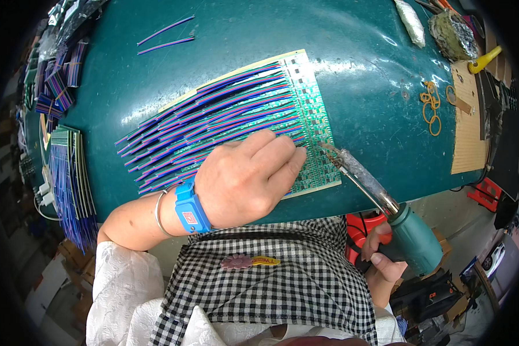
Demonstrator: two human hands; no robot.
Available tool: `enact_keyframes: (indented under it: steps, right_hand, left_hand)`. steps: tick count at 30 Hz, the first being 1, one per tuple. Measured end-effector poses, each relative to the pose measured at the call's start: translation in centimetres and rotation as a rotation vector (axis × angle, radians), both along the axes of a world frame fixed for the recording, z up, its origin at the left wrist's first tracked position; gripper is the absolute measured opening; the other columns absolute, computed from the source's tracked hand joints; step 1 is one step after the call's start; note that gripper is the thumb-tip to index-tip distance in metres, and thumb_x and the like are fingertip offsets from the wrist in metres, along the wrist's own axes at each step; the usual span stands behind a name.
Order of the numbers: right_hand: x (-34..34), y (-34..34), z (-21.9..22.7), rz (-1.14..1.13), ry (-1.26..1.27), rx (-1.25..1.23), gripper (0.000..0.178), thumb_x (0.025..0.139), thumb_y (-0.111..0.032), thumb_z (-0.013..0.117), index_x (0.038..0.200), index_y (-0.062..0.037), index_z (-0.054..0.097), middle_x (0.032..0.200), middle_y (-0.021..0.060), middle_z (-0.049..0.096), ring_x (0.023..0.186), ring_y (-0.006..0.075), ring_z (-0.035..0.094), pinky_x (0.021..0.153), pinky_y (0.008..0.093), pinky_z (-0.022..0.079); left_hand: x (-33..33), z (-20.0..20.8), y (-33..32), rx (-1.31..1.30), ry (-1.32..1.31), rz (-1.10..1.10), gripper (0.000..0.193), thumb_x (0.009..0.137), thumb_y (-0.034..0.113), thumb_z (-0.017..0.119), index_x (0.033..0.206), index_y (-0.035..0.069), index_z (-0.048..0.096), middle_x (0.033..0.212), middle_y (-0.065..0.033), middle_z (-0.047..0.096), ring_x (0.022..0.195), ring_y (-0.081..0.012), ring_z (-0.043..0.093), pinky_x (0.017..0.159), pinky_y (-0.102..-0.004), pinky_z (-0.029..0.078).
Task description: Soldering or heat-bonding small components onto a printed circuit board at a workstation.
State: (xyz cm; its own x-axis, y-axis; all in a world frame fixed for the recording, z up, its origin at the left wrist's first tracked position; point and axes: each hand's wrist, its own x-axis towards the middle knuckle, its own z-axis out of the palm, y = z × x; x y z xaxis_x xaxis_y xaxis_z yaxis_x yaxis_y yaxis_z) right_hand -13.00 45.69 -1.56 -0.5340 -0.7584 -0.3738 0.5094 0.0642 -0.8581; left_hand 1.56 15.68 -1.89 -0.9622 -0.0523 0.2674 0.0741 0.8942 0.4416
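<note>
Green-handled, metal-shafted soldering iron (414, 241), clasped in the right hand (383, 264), should dab briefly beside the left hand's fingers (287, 161), bunched, their hold hidden.

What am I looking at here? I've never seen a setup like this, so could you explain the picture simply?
There is no robot here, just a person working with two bare hands. The single picture comes from a wide camera worn on the head, looking down, which is why straight edges bend.

The left hand, with a blue strap at its wrist, rests over a green circuit board covered in rows of coloured wires. Its fingertips are partly hidden, so I can't tell whether it grips a wire.

The right hand holds a soldering iron by its green handle, its tip near the board's right edge.

On the green table also lie two loose wire strips and some rubber bands.
</note>
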Motion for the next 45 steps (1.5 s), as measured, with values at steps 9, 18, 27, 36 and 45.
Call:
enact_keyframes:
  steps: [9, 18, 27, 36, 45]
  right_hand:
    - [-0.1, -0.1, -0.4, 0.015, -0.038, -0.102, 0.061, 0.072, 0.003, 0.072, 0.130, 0.0122, 0.053, 0.081, 0.0093, 0.058, 0.062, 0.0142, 0.052, 0.053, 0.0252, 0.040]
    - [0.1, 1.1, -1.3, 0.048, 0.050, 0.017, 0.056, 0.070, 0.005, 0.072, 0.123, 0.0121, 0.055, 0.082, 0.0092, 0.058, 0.065, 0.0159, 0.055, 0.055, 0.0266, 0.043]
    - [0.1, 0.4, -1.3, -0.028, 0.004, -0.042, 0.058, 0.068, 0.001, 0.072, 0.122, 0.0107, 0.054, 0.070, 0.0092, 0.055, 0.055, 0.0156, 0.051, 0.050, 0.0274, 0.042]
    - [-2.6, -1.2, -1.0, -0.079, 0.089, -0.272, 0.063, 0.076, -0.007, 0.068, 0.132, 0.0081, 0.041, 0.073, 0.0108, 0.051, 0.048, 0.0170, 0.050, 0.039, 0.0308, 0.047]
    - [-12.2, -6.0, 1.3, -0.370, 0.163, -0.755, 0.055, 0.084, -0.010, 0.057, 0.136, 0.0051, 0.044, 0.073, 0.0081, 0.048, 0.052, 0.0153, 0.049, 0.041, 0.0290, 0.049]
  left_hand:
    - [-0.1, -0.1, 0.0, -0.014, 0.014, -0.008, 0.041, 0.066, 0.004, 0.068, 0.106, -0.008, 0.069, 0.089, -0.0118, 0.059, 0.066, -0.0224, 0.058, 0.049, -0.0333, 0.048]
    - [-0.2, -0.3, 0.0, -0.017, 0.036, -0.004, 0.042, 0.065, 0.004, 0.068, 0.105, -0.008, 0.069, 0.088, -0.0116, 0.058, 0.065, -0.0223, 0.058, 0.049, -0.0331, 0.047]
    - [-0.1, -0.2, 0.1, -0.022, 0.029, -0.011, 0.042, 0.065, 0.004, 0.069, 0.105, -0.008, 0.069, 0.088, -0.0114, 0.058, 0.065, -0.0220, 0.058, 0.049, -0.0328, 0.047]
    - [-0.1, 1.0, 0.4, 0.002, -0.023, 0.040, 0.040, 0.065, -0.004, 0.070, 0.105, -0.004, 0.069, 0.089, -0.0104, 0.060, 0.070, -0.0240, 0.061, 0.055, -0.0341, 0.051]
    - [-0.8, 2.8, 0.7, 0.047, -0.060, 0.089, 0.026, 0.074, -0.004, 0.070, 0.099, 0.002, 0.069, 0.088, -0.0119, 0.066, 0.076, -0.0296, 0.066, 0.063, -0.0387, 0.054]
